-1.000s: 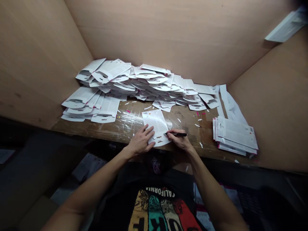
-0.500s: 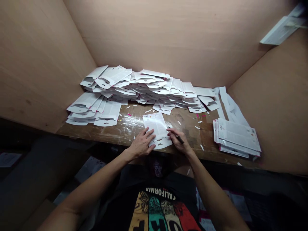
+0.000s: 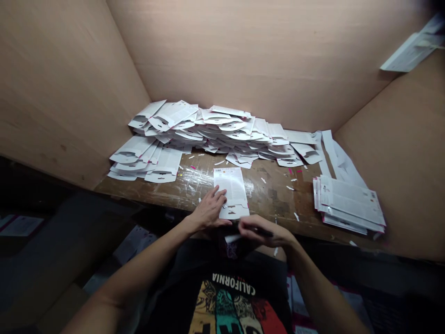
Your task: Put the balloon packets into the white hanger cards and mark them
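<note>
A white printed card [image 3: 233,191] lies flat at the near edge of a worn wooden table [image 3: 274,195]. My left hand [image 3: 210,209] rests on the card's left side with fingers stretched out flat, holding it down. My right hand [image 3: 261,231] hovers just off the table's front edge, below the card, with fingers closed round a black pen [image 3: 260,230]. A small white scrap [image 3: 232,238] shows under that hand's fingertips; whether it is pinched I cannot tell.
A big heap of white die-cut cards [image 3: 215,130] covers the back of the table, with a lower pile [image 3: 146,160] at left. A neat stack of printed cards [image 3: 349,204] sits at right. Plywood walls [image 3: 250,51] enclose three sides. Small paper scraps litter the tabletop.
My right hand with the pen has drawn back off the card toward me, past the table edge. My left hand stays on the card. The view has shifted slightly.
</note>
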Demonstrator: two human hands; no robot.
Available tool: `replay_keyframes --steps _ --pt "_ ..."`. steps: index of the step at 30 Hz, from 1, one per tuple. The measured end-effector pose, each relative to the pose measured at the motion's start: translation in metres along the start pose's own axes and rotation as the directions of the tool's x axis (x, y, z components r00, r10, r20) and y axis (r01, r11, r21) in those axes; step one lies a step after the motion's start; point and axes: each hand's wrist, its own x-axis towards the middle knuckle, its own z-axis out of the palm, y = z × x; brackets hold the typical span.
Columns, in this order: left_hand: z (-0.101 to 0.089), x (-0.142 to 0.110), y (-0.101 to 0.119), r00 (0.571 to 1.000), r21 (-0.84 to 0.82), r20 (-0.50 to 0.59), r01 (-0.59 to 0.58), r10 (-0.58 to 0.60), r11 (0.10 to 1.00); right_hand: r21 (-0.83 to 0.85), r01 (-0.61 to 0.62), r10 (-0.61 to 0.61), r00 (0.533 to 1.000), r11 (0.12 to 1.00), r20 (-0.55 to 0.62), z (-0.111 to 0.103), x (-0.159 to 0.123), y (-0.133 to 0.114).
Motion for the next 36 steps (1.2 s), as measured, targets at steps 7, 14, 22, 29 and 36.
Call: replay_keyframes --steps 7,14,22,29,36 --pt "0.002 -0.006 -0.004 0.998 -0.040 -0.046 -0.036 0.034 0.999 -0.365 -0.145 -0.004 0.926 0.920 -0.377 0.007 0.002 0.017" --pt "0.010 0.006 0.000 0.980 -0.038 -0.197 0.031 -0.038 0.999 -0.315 -0.384 0.096 0.751 0.868 -0.653 0.028 0.041 0.044" --pt "-0.007 -0.012 -0.009 0.989 0.073 -0.136 -0.053 0.062 0.996 -0.514 -0.396 -0.088 0.722 0.761 -0.686 0.058 0.028 0.052" --pt "-0.096 -0.062 -0.126 0.875 0.256 -0.149 0.484 -0.460 0.837 -0.518 -0.537 -0.040 0.667 0.666 -0.744 0.063 0.003 0.058" --pt "-0.035 -0.078 -0.026 0.989 0.124 0.088 0.108 -0.119 0.986 -0.276 -0.622 0.083 0.484 0.733 -0.871 0.042 -0.004 0.043"
